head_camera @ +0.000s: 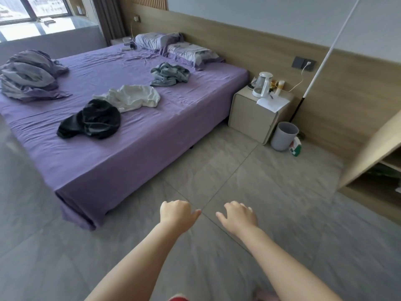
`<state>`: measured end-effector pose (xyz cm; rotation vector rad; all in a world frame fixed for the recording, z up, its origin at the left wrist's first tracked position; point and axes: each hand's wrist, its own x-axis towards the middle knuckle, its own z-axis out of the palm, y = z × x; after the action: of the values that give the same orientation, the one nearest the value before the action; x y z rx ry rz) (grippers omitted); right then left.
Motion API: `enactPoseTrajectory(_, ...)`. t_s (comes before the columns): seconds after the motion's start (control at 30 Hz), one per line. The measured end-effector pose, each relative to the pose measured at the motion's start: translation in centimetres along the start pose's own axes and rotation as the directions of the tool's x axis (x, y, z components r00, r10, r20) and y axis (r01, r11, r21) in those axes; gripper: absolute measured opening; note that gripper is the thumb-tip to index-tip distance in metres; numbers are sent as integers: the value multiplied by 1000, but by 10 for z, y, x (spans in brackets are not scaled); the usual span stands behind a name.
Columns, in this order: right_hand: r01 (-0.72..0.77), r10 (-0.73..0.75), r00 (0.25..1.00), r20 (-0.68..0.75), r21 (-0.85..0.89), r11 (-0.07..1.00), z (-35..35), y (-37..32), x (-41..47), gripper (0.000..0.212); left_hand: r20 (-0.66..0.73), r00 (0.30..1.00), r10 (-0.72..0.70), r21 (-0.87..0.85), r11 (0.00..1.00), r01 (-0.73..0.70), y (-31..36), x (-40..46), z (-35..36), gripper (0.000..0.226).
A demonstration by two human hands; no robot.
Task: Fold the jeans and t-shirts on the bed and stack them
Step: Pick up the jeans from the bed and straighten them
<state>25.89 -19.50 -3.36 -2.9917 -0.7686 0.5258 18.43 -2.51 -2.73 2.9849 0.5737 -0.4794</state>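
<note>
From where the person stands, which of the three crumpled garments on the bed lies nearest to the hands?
The black garment, nearest the foot of the bed. The white one lies behind it, and the grey-blue one is farthest, towards the pillows.

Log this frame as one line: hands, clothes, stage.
stage: approach | left hand: empty | right hand: empty | black garment, white garment, grey-blue garment: unfolded on bed

Both hands (176,215) (238,216) outstretched, fingers loosely curled, empty.

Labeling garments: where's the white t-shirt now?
Head view: the white t-shirt lies crumpled mid-bed on the purple sheet, between the black garment nearer the camera and the grey-blue garment toward the pillows.
</note>
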Motion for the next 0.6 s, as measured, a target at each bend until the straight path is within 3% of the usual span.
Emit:
enactPoseTrajectory(0.27,12,-12,1000,-7,-22,1000,-25,11,61,48,38,999,-27,7,1000,27,3,63,-26,48)
enactPoseTrajectory(0.6,-90,90,996,-6,-5,996,-68,12,165,49,30,997,74,71,995,-76,-14,192,-63,50)
